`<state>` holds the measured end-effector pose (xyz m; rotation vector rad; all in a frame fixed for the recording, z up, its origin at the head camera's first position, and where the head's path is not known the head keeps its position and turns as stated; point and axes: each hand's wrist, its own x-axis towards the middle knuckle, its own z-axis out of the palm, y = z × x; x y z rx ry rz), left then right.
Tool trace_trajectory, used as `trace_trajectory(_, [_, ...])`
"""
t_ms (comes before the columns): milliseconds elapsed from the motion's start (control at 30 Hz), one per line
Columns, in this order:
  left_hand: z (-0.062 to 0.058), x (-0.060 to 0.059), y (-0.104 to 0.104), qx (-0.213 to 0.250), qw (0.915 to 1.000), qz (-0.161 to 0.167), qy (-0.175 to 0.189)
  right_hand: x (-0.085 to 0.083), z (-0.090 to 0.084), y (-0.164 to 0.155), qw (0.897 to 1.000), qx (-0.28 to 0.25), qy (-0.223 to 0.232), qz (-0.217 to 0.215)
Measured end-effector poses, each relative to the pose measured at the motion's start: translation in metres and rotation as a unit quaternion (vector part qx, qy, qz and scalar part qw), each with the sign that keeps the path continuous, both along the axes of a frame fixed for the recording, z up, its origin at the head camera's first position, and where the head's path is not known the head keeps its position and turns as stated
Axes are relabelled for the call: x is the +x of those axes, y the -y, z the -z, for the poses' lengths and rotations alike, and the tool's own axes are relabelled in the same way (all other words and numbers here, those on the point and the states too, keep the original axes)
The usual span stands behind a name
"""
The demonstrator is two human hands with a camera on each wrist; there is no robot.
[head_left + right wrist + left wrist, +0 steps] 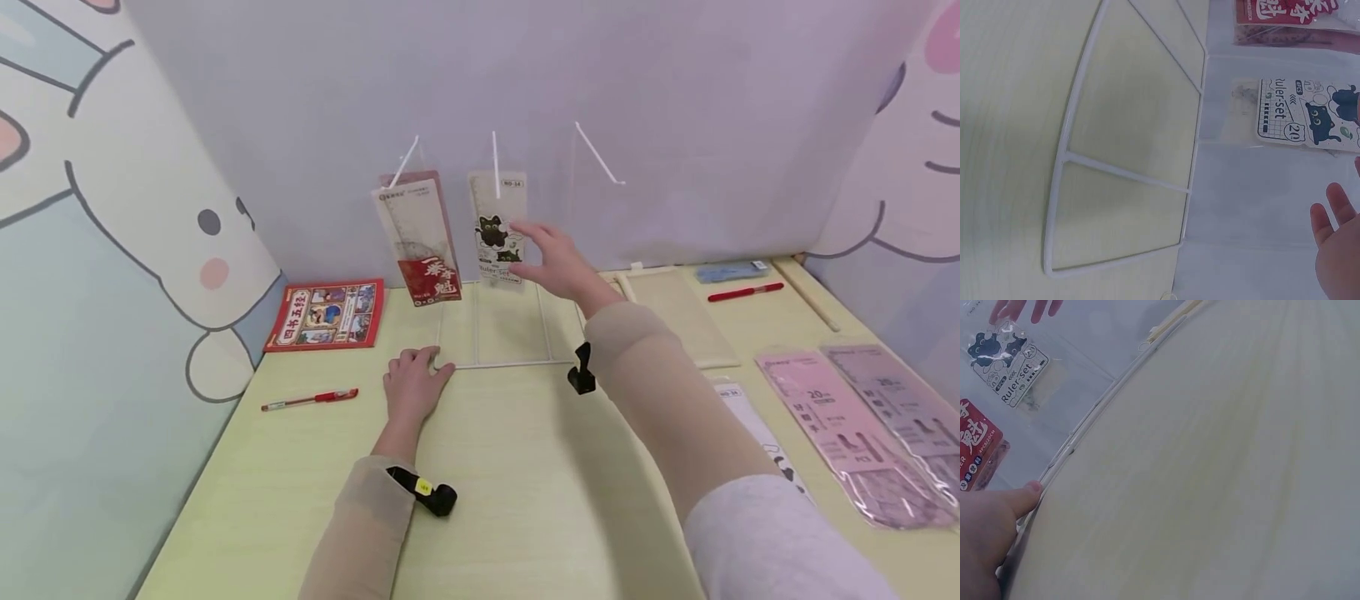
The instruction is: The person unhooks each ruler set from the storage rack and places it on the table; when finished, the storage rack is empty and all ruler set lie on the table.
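A white wire display rack (517, 363) stands on the table against the back wall. My left hand (416, 383) grips the front left corner of its base; in the left wrist view the thumb (1030, 492) lies on the wire and the other fingers are hidden. On the middle hook hangs a ruler set (487, 187) with black cats on its card. My right hand (558, 262) is at its right edge, fingers spread and nothing held; the right wrist view shows the fingertips apart from the pack. A red and white ruler pack (420, 242) hangs on the left hook.
At the left lie a red book (326, 315) and a red pen (311, 400). To the right are a cream pouch (678, 312), another red pen (745, 292), a blue packet (731, 272), a pink pack (817, 392) and a mauve pack (877, 375). My right arm partly covers a white pack (753, 421).
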<state>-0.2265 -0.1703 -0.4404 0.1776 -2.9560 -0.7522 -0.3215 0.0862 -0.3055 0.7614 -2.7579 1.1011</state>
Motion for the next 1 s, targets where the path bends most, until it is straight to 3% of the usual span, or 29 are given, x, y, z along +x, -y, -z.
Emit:
trace_trajectory(133, [-0.001, 0.002, -0.001, 0.0, 1.0, 0.001, -0.004, 0.003, 0.001, 0.0, 0.999, -0.033, 0.016, 0.0])
trace_trajectory(533, [0.001, 0.001, 0.001, -0.008, 0.9999, -0.002, -0.007, 0.011, -0.006, -0.02, 0.989, -0.13, 0.033, 0.059])
trace_trajectory(700, [0.003, 0.0, 0.001, -0.008, 0.9999, -0.002, -0.006, 0.012, -0.011, -0.024, 0.984, -0.147, 0.029, 0.096])
trace_trajectory(1000, [0.004, -0.002, -0.001, -0.009, 0.9999, -0.005, -0.003, 0.019, -0.021, -0.026, 0.981, -0.122, -0.015, 0.153])
